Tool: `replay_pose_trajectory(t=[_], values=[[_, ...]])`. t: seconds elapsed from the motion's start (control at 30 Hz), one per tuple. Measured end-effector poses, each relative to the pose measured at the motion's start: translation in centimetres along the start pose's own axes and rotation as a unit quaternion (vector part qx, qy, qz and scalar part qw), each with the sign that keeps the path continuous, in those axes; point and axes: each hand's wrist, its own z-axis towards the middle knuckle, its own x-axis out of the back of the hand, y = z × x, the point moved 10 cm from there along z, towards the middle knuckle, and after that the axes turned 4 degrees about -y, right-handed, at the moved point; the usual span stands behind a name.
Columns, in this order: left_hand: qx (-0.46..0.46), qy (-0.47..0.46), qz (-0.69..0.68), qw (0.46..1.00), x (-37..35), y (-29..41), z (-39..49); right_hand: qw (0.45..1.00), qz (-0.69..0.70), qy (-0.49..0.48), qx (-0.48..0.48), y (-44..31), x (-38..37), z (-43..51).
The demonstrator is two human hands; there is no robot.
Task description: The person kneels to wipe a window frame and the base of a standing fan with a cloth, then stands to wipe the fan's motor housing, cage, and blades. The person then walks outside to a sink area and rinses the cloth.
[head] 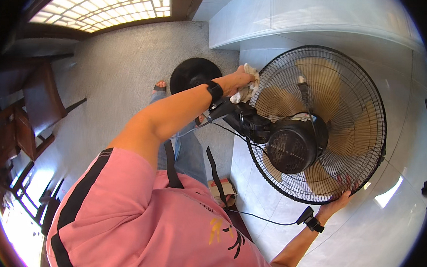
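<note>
A black pedestal fan shows its rear side, with the motor housing (pixel 292 147) in front of a round wire grille (pixel 353 65). Pale brownish blades (pixel 319 75) are visible through the wires. My left hand (pixel 238 80) clutches a crumpled whitish cloth (pixel 246 93) at the grille's left rim, just above the fan's neck (pixel 249 121). At the lower right rim, my right hand (pixel 337 203) grips the grille, its fingers showing through the wires. A power plug (pixel 303 88) on a black cord lies against the back of the grille. The round black base (pixel 195 73) rests on the floor.
Brown wooden chairs (pixel 43 97) stand at the left on the grey floor (pixel 119 61). A glossy tiled wall (pixel 357 245) is close behind the fan, below a pale ledge (pixel 315 27). A small box (pixel 222 189) sits near my waist. A thin cable (pixel 259 218) runs to my right wristband.
</note>
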Motion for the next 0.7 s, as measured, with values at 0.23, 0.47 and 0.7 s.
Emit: replay_pose_trajectory(t=[0.23,0.47,0.7], values=[[-0.002,-0.124,-0.173,0.977,-5.2,1.3,-3.9,0.999,0.032,-0.018,0.010,0.5,0.3,-0.1],[0.063,-0.250,-0.203,0.945,-10.4,3.9,-9.8,1.000,0.009,0.013,0.022,0.7,1.2,-0.1],[0.002,-0.136,-0.242,0.961,-5.0,6.0,-12.6,1.000,-0.006,0.016,0.001,-1.2,0.1,-0.4]])
